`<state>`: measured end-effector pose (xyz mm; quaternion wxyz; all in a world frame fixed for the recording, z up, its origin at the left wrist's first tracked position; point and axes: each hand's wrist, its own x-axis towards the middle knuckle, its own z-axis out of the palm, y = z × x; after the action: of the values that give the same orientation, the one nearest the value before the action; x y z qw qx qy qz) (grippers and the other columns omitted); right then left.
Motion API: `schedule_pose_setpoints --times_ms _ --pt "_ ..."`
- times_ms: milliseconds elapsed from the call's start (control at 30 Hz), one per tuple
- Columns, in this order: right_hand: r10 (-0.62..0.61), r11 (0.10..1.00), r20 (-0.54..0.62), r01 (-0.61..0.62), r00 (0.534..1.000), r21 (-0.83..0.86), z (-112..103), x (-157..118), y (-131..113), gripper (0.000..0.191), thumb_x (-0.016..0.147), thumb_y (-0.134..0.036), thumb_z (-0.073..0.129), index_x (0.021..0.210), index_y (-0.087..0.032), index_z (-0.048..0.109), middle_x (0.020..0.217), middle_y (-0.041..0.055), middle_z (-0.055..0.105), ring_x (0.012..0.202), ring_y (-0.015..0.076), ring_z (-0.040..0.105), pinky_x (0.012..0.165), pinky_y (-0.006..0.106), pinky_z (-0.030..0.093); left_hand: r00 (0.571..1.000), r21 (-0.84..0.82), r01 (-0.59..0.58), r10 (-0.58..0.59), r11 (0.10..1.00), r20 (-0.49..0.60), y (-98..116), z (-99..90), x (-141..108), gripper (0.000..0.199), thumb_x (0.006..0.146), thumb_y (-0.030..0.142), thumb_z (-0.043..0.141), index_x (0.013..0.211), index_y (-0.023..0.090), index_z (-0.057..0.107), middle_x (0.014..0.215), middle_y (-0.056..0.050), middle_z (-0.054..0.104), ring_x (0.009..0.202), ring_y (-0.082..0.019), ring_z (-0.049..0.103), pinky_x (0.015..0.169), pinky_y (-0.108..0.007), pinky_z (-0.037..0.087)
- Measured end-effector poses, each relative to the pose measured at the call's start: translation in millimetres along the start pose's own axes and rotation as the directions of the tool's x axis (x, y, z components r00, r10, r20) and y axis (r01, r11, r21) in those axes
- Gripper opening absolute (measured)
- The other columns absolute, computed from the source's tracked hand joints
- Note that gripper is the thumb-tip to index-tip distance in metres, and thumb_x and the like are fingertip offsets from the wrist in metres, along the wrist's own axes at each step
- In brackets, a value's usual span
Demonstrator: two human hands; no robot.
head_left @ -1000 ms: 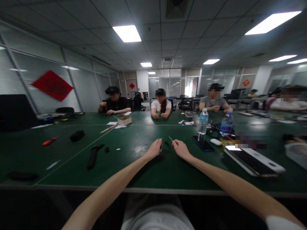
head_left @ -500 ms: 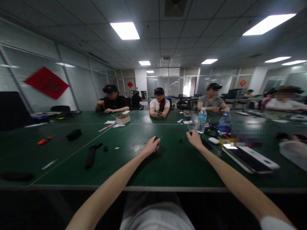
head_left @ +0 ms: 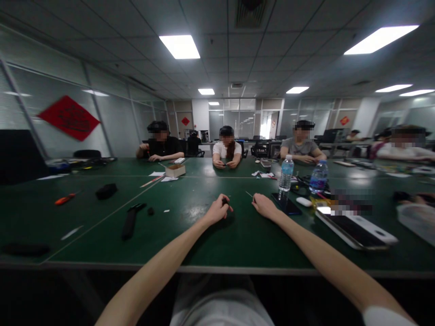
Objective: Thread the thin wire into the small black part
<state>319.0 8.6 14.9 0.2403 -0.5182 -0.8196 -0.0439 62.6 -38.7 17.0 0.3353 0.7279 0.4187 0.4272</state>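
Above the green table (head_left: 190, 235), my left hand (head_left: 218, 210) is closed on a small black part (head_left: 224, 201), mostly covered by my fingers. My right hand (head_left: 264, 206), a short way to its right, grips a thin-shafted tool (head_left: 249, 194). Only the slim light shaft sticks out, pointing up and left; any handle is hidden in the palm. The hands are apart, and the shaft does not touch the black part. A dark phone (head_left: 287, 203) lies just right of my right hand.
Two water bottles (head_left: 286, 173) and a white mouse (head_left: 303, 202) stand to the right, near a large white-edged device (head_left: 355, 227). On the left lie an orange screwdriver (head_left: 65, 198), a black T-shaped piece (head_left: 130, 220) and a small black bit (head_left: 150, 211). Co-workers sit opposite, beyond a cardboard box (head_left: 175, 170).
My right hand has moved left and lower, its tool swinging to point left. The small black piece between the hands is no longer visible. My left hand has shifted slightly right, fingers changed around its part.
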Motion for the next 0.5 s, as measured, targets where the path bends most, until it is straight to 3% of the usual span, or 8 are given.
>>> schedule_pose_setpoints --times_ms 233,500 --pt "-0.025 1.0 0.017 0.025 1.0 -0.002 -7.8 -6.1 -4.1 0.008 0.078 -0.014 0.054 0.086 -0.017 0.052 0.082 0.0051 0.056 0.075 0.0161 0.052 0.066 0.025 0.037 0.997 0.138 -0.016 0.027 0.99 -0.077 1.5 0.1 1.5 0.018 0.083 0.02 0.037 0.099 0.018 0.043 0.059 0.002 0.061 0.044 -0.009 0.049 0.05 -0.02 0.039" --pt "-0.129 0.959 -0.022 0.13 0.991 0.25 -9.2 -13.3 -37.9 0.01 0.076 -0.012 0.053 0.085 -0.015 0.053 0.084 0.0033 0.057 0.071 0.013 0.053 0.067 0.025 0.039 0.997 0.254 -0.067 0.078 0.965 -0.03 6.2 -3.0 -1.3 0.014 0.083 0.021 0.038 0.094 0.019 0.047 0.058 0.003 0.059 0.054 -0.012 0.054 0.059 -0.023 0.039"
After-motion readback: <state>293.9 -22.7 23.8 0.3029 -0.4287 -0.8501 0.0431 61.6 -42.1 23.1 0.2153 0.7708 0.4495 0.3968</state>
